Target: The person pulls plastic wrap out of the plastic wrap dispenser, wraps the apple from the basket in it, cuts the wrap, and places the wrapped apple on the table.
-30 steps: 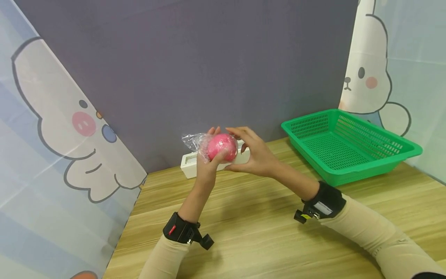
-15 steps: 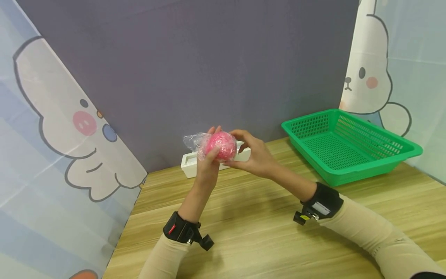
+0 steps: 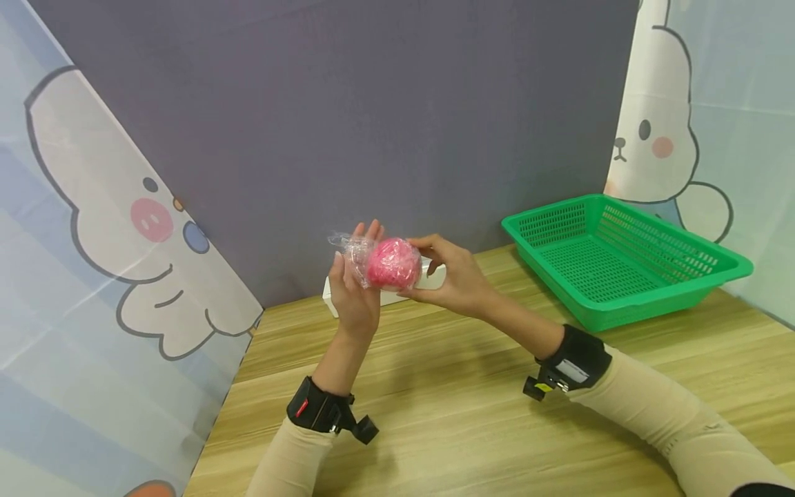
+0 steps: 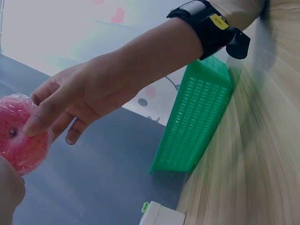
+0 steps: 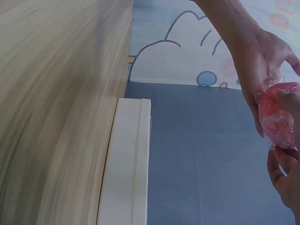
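Note:
A round pink apple-like fruit (image 3: 395,264) in clear crinkled plastic wrap is held up above the table; a small dark stem spot sits in its dimple in the left wrist view. My right hand (image 3: 458,277) pinches its right side between thumb and fingers. Behind and to its left, my left hand (image 3: 357,293) is spread palm up, fingers extended and thumb away from the fruit. The loose tail of the plastic wrap (image 3: 355,254) lies over the left palm. In the right wrist view, the left hand (image 5: 262,61) touches the wrapped fruit (image 5: 277,115).
A white rectangular box (image 3: 330,298) stands behind the hands against the grey back panel (image 3: 348,124), partly hidden. To the right sits a green slotted basket (image 3: 590,304) on the wood-grain table (image 3: 459,414). Printed cartoon sheets flank both sides.
My left thumb has lifted off the front of the fruit and the left hand has opened out flat. The right hand has moved slightly left and keeps its pinch on the fruit.

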{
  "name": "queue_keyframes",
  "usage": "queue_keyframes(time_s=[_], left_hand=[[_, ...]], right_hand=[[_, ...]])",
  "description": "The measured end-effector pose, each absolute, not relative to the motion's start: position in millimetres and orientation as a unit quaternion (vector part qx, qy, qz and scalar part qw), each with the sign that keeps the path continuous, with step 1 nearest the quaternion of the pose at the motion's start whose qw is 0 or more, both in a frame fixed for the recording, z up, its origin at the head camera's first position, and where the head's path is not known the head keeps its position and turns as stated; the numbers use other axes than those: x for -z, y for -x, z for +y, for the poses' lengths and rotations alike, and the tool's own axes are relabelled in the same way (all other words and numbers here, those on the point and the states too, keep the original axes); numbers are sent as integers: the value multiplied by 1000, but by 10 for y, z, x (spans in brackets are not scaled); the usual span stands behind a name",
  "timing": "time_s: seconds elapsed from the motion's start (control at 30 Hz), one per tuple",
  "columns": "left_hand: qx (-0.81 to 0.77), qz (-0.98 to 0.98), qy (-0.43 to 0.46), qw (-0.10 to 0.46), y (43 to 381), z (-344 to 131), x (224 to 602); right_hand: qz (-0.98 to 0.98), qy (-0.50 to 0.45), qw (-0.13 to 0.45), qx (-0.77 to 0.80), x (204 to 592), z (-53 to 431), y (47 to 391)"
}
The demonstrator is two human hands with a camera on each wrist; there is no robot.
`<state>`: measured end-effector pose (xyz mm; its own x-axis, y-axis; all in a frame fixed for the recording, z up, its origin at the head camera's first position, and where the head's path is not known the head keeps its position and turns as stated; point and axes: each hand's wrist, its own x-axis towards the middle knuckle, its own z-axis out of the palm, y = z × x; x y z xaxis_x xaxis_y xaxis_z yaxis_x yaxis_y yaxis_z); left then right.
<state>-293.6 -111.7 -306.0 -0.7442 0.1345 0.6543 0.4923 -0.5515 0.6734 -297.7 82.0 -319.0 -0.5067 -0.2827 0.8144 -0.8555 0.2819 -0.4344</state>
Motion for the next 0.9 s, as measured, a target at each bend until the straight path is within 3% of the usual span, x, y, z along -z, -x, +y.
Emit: queue_keyframes(time_s=[0.4, 0.9], left_hand=[[763, -532, 343, 135, 2977, -1109, 3137], [686, -602, 308, 268, 3005, -1068, 3290]], right_hand=[[-744, -392, 332, -427, 3202, 823, 2999], [-753, -399, 342, -395, 3235, 753, 2936]])
